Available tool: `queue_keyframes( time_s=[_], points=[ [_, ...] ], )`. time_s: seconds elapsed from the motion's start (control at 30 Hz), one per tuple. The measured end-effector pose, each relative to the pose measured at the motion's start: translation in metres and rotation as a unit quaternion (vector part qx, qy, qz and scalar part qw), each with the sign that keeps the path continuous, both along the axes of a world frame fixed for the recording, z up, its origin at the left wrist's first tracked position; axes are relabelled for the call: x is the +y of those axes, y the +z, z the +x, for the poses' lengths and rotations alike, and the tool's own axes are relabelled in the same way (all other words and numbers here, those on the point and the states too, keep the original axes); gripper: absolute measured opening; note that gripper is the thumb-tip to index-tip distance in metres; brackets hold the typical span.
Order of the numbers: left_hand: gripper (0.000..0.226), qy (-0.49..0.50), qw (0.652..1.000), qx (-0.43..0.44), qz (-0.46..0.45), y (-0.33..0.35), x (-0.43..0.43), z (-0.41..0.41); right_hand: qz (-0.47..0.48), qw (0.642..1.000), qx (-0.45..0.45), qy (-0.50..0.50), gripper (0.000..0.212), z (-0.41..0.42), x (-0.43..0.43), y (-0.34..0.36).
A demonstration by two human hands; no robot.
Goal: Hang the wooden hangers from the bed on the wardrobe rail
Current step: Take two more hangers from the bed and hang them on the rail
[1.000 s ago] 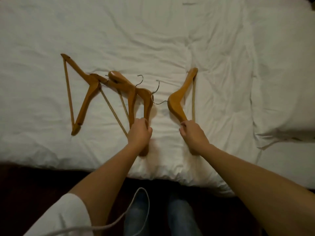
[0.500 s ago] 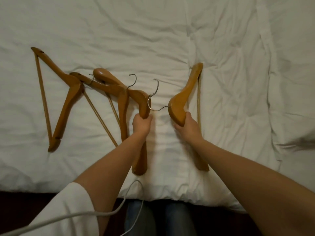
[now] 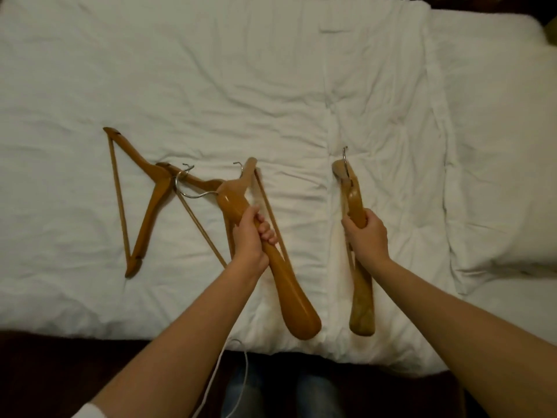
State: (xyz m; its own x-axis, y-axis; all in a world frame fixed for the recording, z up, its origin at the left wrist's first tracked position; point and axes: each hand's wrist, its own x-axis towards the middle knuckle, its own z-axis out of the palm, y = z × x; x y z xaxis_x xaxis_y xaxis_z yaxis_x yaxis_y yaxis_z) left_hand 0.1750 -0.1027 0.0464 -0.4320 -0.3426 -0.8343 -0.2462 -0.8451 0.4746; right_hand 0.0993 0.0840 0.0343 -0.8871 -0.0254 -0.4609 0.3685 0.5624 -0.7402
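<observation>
Several wooden hangers with metal hooks are on or over the white bed point(image 3: 211, 86). My left hand point(image 3: 251, 236) is shut on the arm of one hanger point(image 3: 289, 291), lifted off the cover, its hook pointing left. My right hand point(image 3: 366, 233) is shut on another hanger point(image 3: 361, 300), held edge-on with its hook at the far end. Two more hangers lie flat at the left: one point(image 3: 144, 200) furthest left, and a second point(image 3: 196, 182) partly under the lifted one. The wardrobe rail is not in view.
A white pillow point(image 3: 506, 146) lies at the bed's right side. The bed's near edge point(image 3: 150, 333) meets dark floor. My legs in jeans point(image 3: 286, 396) stand below it. A thin white cable point(image 3: 217, 378) hangs by my left arm.
Both hands have lifted their hangers off the cover and drawn them apart. The right hanger has turned edge-on. The view has shifted so the hangers on the bed sit further right.
</observation>
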Motion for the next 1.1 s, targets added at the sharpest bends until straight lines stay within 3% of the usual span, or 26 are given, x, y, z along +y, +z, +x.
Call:
queue_keyframes(
  time_s=[0.07,0.13,0.2,0.27,0.37,0.47,0.8,0.97,1.1],
  points=[
    [0.036,-0.030,0.999,0.010,0.028,0.015,0.003,0.001,-0.001,1.000,-0.008,-0.004,0.028,0.001,0.003,0.014],
    [0.035,-0.139,0.990,-0.004,-0.018,0.023,0.010,0.005,-0.006,1.000,-0.019,-0.008,0.021,0.002,0.006,0.024],
    [0.036,-0.274,0.958,-0.013,-0.087,0.031,0.018,0.013,-0.006,1.000,-0.025,-0.011,0.016,0.005,0.008,0.035],
    [0.036,-0.356,0.929,-0.002,-0.097,0.039,0.025,0.022,-0.007,0.999,-0.036,-0.014,0.013,0.009,0.012,0.044],
    [0.035,-0.408,0.909,0.023,-0.079,0.055,0.029,0.034,-0.008,0.998,-0.059,-0.018,0.015,0.015,0.019,0.060],
    [0.032,-0.423,0.897,0.006,-0.128,0.074,0.024,0.038,0.007,0.998,-0.065,-0.005,0.024,0.011,0.022,0.082],
    [0.017,-0.180,0.965,0.002,-0.192,0.170,0.036,0.087,-0.053,0.985,-0.005,0.166,0.024,0.034,-0.041,0.181],
    [0.023,-0.032,0.978,-0.047,-0.201,0.188,0.063,0.160,-0.062,0.943,-0.012,0.327,0.025,0.104,-0.061,0.196],
    [0.025,0.083,0.966,-0.107,-0.222,0.198,0.087,0.240,-0.055,0.884,-0.004,0.463,0.010,0.175,-0.080,0.209]
  ],
)
